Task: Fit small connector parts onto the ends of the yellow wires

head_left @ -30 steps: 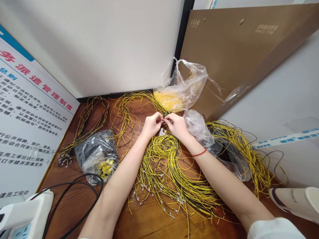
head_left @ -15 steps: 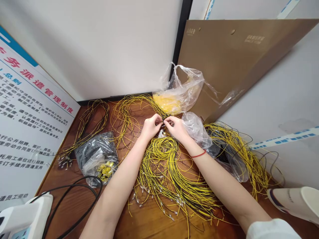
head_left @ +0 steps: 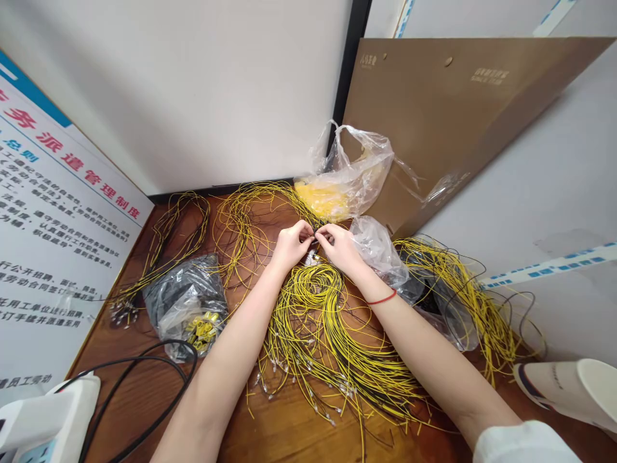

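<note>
My left hand (head_left: 292, 245) and my right hand (head_left: 340, 249) meet above the table, fingertips pinched on a thin wire whose end is hidden by my fingers. A small metal-and-white wire end (head_left: 311, 258) lies just below them. Under my forearms spreads a large pile of yellow-and-black wires (head_left: 313, 341), with small crimped terminals at their ends. Looser yellow wire loops (head_left: 238, 225) lie behind my left hand. A clear plastic bag (head_left: 378, 247) touches my right hand's far side.
A wooden table (head_left: 284, 437) is bounded by walls, a printed poster (head_left: 58, 212) and a brown board (head_left: 448, 109). On it are bagged yellow parts (head_left: 322, 199), a bag of yellow clips (head_left: 190, 308), further wire bundles (head_left: 463, 289), a white power strip (head_left: 48, 418) and a black cable (head_left: 139, 379).
My hands stay pinched together on the wire, with only slight finger movement. The whole view has shifted a little as my head moved.
</note>
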`<action>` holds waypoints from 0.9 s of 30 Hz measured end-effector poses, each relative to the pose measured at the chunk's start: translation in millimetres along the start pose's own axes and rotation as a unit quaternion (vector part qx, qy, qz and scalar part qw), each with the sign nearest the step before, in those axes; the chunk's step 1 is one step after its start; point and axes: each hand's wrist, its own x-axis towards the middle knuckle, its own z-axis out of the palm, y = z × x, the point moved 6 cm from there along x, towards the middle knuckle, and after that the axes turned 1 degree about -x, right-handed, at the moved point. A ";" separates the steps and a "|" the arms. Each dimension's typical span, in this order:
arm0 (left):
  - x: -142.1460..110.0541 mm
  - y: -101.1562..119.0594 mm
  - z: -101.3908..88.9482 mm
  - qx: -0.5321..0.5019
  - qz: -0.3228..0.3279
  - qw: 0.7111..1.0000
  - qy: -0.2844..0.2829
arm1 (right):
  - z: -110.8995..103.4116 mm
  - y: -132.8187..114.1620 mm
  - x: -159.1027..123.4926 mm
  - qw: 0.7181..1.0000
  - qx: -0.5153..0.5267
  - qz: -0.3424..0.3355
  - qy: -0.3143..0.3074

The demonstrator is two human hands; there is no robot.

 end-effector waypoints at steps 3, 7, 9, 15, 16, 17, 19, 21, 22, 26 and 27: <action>0.1 0.6 -0.4 0.000 0.003 1.000 0.003 | -1.4 -0.3 -0.2 1.000 0.005 0.009 0.001; 0.4 1.4 -1.0 0.000 0.004 1.000 0.006 | -2.7 -0.6 -0.1 1.000 0.010 0.021 -0.002; 0.7 2.0 -1.0 0.001 0.005 1.000 0.005 | -3.3 -0.5 0.0 1.000 0.012 0.026 0.000; 1.1 0.4 -0.8 0.001 0.003 1.000 0.002 | -3.3 0.2 -0.3 0.999 0.006 0.033 0.001; 1.1 -0.1 -0.4 0.001 0.003 1.000 0.000 | -2.9 0.1 -0.4 1.000 0.006 0.031 0.000; 1.2 -0.5 0.0 0.002 0.004 1.000 -0.002 | -2.6 0.0 -0.4 1.000 0.006 0.028 -0.001; 1.2 -0.9 0.8 0.003 0.006 1.000 -0.008 | -2.0 -0.3 -0.3 1.000 0.008 0.022 0.000; 1.0 -0.5 1.3 0.004 0.006 1.000 -0.010 | -1.5 -0.8 -0.1 1.000 0.007 0.016 0.001; 0.8 -0.1 1.1 0.003 0.006 1.000 -0.009 | -1.3 -1.1 0.0 1.000 0.005 0.013 0.001; -0.3 1.0 -0.6 0.000 -0.003 1.000 0.003 | -1.2 -2.0 0.7 1.000 -0.011 0.005 0.005; -0.5 0.9 -1.0 -0.001 -0.005 1.000 0.006 | -1.1 -2.2 0.9 1.000 -0.013 0.003 0.005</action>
